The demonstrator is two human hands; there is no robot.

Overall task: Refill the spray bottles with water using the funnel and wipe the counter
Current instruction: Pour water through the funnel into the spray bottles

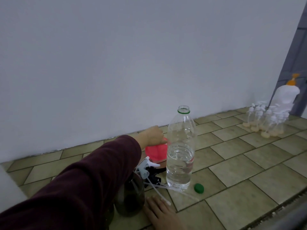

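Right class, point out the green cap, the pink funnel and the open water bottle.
green cap (199,188), head view, middle of its top.
pink funnel (157,152), head view, its cone wall.
water bottle (180,156), head view, its ribbed waist.

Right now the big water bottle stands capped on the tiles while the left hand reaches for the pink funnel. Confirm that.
Not capped: in the head view the water bottle stands open, its green cap lying on the tiles beside it. The left hand does reach the pink funnel.
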